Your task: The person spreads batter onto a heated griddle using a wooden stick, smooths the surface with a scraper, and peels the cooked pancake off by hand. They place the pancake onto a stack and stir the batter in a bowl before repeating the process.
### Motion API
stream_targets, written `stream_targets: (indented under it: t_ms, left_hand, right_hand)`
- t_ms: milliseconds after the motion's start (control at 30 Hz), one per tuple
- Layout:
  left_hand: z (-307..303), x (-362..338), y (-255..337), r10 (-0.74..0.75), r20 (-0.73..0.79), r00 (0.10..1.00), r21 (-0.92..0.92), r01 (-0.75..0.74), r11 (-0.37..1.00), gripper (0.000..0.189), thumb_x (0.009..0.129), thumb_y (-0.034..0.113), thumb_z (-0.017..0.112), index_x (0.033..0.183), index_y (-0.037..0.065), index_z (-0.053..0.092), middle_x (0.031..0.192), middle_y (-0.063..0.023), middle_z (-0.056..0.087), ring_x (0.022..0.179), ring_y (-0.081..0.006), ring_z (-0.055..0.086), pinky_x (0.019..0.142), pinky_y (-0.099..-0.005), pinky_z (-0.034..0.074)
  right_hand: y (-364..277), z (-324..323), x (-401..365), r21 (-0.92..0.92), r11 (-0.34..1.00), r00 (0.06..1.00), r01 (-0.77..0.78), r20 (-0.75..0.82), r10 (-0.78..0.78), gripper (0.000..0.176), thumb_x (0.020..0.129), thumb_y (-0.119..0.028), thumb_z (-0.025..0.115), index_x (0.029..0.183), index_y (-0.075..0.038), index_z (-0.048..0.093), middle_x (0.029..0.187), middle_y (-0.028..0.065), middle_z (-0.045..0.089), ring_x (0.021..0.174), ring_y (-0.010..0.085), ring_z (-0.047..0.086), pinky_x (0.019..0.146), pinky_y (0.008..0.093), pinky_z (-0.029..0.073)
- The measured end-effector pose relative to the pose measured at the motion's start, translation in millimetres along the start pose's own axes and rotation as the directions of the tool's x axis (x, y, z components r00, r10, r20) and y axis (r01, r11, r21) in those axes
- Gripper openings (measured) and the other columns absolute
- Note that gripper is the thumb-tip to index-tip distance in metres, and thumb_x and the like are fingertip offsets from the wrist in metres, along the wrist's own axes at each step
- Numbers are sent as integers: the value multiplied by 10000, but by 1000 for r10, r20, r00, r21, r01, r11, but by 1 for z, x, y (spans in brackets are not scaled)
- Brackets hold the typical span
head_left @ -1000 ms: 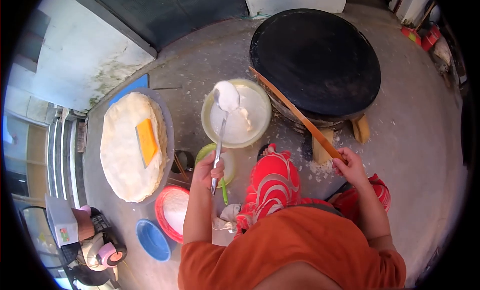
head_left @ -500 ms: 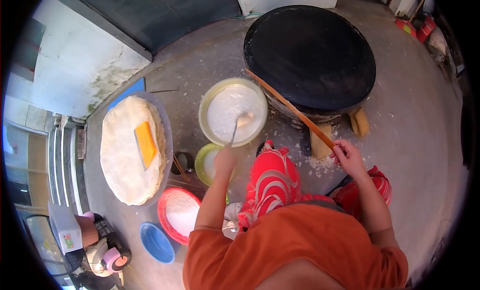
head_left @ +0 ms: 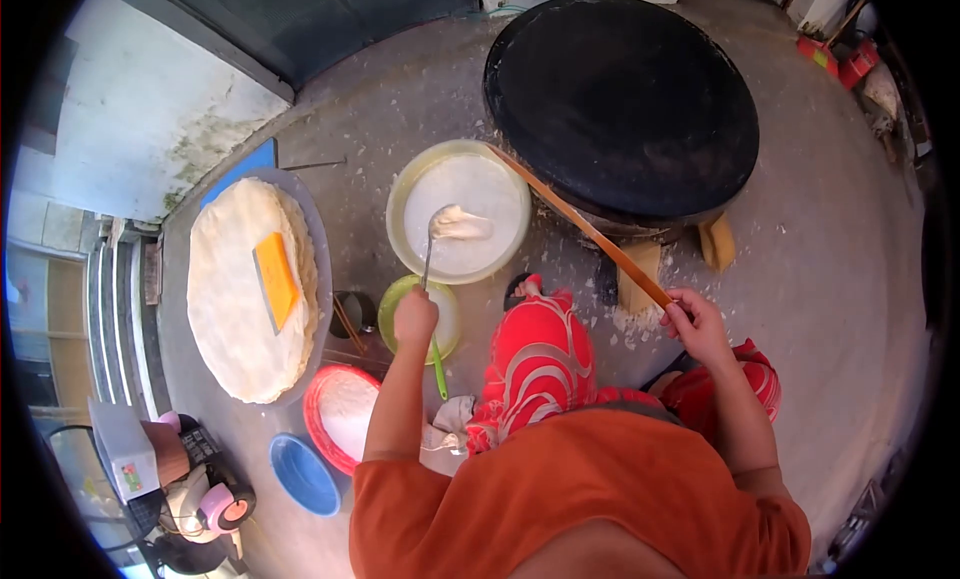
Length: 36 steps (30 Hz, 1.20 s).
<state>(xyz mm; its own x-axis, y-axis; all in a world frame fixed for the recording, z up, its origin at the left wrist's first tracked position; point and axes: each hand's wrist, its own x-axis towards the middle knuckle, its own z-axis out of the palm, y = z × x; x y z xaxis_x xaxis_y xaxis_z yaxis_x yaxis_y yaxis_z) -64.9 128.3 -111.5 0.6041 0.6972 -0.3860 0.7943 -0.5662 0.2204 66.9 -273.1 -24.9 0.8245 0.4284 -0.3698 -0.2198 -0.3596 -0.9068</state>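
My left hand is closed round the handle of a metal ladle, above a green bowl. The ladle's head is over a pale basin of white batter, with batter spilling from its side. In my right hand is the lower end of a long wooden stick. The stick slants up to the left, its far tip by the basin's rim and beside a large round black griddle.
At the left, stacked flatbreads carry an orange scraper. A red basin and a blue basin stand at lower left. Wooden blocks support the griddle. Chopsticks rest in a dark pot.
My left hand has moved left with the ladle, whose head now shows batter pouring off it. The right hand and the stick have barely moved; the whole view has shifted slightly.
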Motion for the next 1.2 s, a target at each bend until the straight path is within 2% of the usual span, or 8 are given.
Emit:
stream_targets:
  t_ms: [133,233,267,300,500,600,867,1200]
  left_hand:
    - [91,51,-23,113,53,992,66,-116,991,211,772,149,481,865,-9,585,872,-214,598,783,-363,587,664,-440,461]
    - [122,83,-21,308,348,885,-190,-255,948,226,855,177,428,924,-10,537,614,-117,532,520,-195,524,443,-306,415]
    - [97,69,-7,183,518,835,-599,201,775,244,876,192,403,974,-3,512,617,-75,479,492,-137,442,416,-252,358]
    - [69,53,9,174,689,703,-716,624,315,265,897,207,378,1025,3,488,619,-34,427,463,-79,361,389,-198,301]
    - [5,1,23,214,725,654,-576,747,-331,275,913,186,360,1073,-13,460,634,-18,399,443,-71,318,371,-192,280]
    - [-7,-6,-11,477,632,610,-498,792,-353,278,909,175,365,1092,-17,452,629,-24,400,443,-77,319,380,-190,288]
    - [-75,-52,-20,488,416,767,-759,589,-279,339,877,163,427,1154,-32,419,649,-82,449,438,-103,359,375,-201,299]
    - [-62,-31,6,620,295,727,-644,630,-433,389,887,156,403,1229,-27,365,671,-101,460,462,-115,374,392,-224,326]
  right_hand:
    - [7,0,3,-41,999,1000,10,-6,-10,176,860,-74,476,1017,-9,522,682,25,560,535,61,486,496,195,404]
    - [1,1,4,-42,999,1000,23,-5,-23,177,860,-77,479,1015,-3,522,675,23,559,534,60,489,495,196,406]
    - [1,2,4,-39,999,1000,18,-2,-18,180,861,-78,480,1018,-2,520,679,25,560,534,60,489,496,195,407]
    - [1,2,5,-35,999,1000,14,1,-14,182,861,-79,480,1021,0,518,683,26,560,534,61,490,496,194,407]
    - [1,1,6,3,1000,1000,11,7,-12,170,874,-81,466,1026,-21,512,708,27,557,531,60,476,493,191,395]
    - [3,3,5,36,999,1000,27,-15,-27,184,862,-73,474,1026,3,509,702,42,564,546,69,495,497,197,410]
    - [4,1,4,66,998,1000,24,19,-25,190,858,-72,479,1033,-5,509,707,40,569,542,69,492,495,196,405]
    - [12,-3,-1,161,987,1000,-29,1,30,182,898,-153,448,1039,-54,507,731,41,590,505,52,478,448,168,365]
